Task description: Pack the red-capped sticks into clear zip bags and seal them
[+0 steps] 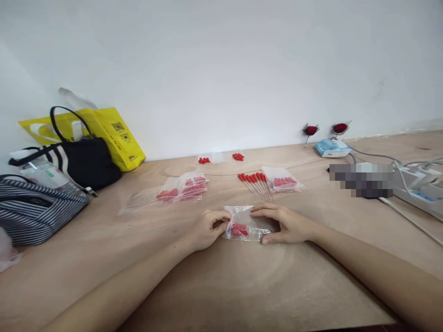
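Observation:
A clear plastic zip bag (pixel 254 232) with several small red-tipped pieces (pixel 239 228) inside lies flat on the wooden table in front of me. My left hand (pixel 212 228) pinches the bag's left edge between thumb and fingers. At the bag's right side, my right hand (pixel 282 224) rests with thumb and fingers apart, touching the plastic near the edge. Just beyond the bag, several red-headed sticks (pixel 254 180) lie fanned out. Beside them on the right is a stack of filled bags (pixel 284 181); more filled bags (pixel 187 188) overlap on the left.
Two small clusters of red pieces (pixel 204 160) lie on plastic near the wall. A black handbag (pixel 92 161), a yellow bag (pixel 129 143) and a striped pouch (pixel 38 212) stand left. On the right are a tissue pack (pixel 332 148), red flowers (pixel 311 130) and a power strip (pixel 420 186) with cables.

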Tool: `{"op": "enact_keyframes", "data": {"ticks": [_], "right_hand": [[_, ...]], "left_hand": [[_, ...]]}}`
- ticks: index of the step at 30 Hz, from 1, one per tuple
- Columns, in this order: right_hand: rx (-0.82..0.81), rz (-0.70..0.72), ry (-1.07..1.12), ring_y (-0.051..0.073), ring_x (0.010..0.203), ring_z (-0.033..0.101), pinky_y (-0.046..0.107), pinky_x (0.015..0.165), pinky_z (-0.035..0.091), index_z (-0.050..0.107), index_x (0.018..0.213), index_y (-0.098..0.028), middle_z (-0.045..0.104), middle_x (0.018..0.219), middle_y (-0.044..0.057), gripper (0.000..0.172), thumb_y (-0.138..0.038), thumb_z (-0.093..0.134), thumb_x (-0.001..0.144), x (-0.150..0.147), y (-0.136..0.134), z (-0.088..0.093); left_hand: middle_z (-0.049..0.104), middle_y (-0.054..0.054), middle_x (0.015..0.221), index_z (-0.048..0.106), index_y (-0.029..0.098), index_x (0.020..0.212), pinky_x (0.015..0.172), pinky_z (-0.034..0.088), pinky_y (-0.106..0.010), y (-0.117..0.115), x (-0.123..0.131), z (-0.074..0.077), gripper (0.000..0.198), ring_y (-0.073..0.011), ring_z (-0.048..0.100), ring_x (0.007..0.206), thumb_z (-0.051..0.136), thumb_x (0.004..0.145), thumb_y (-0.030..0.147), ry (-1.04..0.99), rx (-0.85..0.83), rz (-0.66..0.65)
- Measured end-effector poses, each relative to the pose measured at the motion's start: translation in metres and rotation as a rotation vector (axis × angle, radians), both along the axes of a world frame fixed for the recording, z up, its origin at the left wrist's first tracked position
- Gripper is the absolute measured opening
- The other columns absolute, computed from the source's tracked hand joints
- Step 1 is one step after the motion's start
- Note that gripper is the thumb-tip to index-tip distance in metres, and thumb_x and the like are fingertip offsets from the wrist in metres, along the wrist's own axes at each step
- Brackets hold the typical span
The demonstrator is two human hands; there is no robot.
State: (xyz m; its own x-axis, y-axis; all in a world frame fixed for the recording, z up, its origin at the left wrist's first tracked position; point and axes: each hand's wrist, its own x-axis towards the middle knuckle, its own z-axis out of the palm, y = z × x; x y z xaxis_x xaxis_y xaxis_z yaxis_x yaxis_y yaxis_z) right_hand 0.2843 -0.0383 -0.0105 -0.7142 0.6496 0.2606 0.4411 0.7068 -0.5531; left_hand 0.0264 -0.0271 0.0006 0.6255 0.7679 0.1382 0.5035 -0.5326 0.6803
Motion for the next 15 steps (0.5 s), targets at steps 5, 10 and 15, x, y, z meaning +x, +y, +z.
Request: {"op": "enact_keyframes", "data": {"ticks": [5,10,15], "right_hand": [[-0.003,0.001,0.006,0.024,0.114,0.044,0.042,0.095,0.037,0.045,0.122,-0.019,0.046,0.124,0.012,0.067,-0.051,0.063,0.067,0.0,0.0,0.0],[-0.001,0.006,0.011,0.024,0.114,0.044,0.042,0.096,0.036,0.045,0.122,-0.018,0.047,0.123,0.012,0.067,-0.05,0.063,0.066,0.001,0.0,0.0],[-0.006,0.01,0.003,0.024,0.114,0.043,0.042,0.095,0.036,0.045,0.122,-0.019,0.047,0.123,0.012,0.065,-0.05,0.061,0.068,0.001,-0.001,0.002]], "left_hand": [[0.066,0.0,0.076,0.068,0.016,0.081,0.063,0.043,-0.02,0.002,0.003,-0.006,0.023,-0.014,0.06,0.072,0.046,0.082,0.024,-0.051,-0.011,0.068],[0.065,-0.005,0.098,0.07,0.019,0.085,0.075,0.045,-0.023,0.001,-0.004,0.004,0.022,-0.016,0.06,0.087,0.049,0.08,0.025,-0.036,-0.036,-0.047],[0.067,-0.006,0.08,0.068,0.015,0.074,0.068,0.046,-0.023,0.017,-0.021,0.019,0.017,-0.0164,0.061,0.075,0.056,0.074,0.026,-0.051,-0.127,-0.074]]}}
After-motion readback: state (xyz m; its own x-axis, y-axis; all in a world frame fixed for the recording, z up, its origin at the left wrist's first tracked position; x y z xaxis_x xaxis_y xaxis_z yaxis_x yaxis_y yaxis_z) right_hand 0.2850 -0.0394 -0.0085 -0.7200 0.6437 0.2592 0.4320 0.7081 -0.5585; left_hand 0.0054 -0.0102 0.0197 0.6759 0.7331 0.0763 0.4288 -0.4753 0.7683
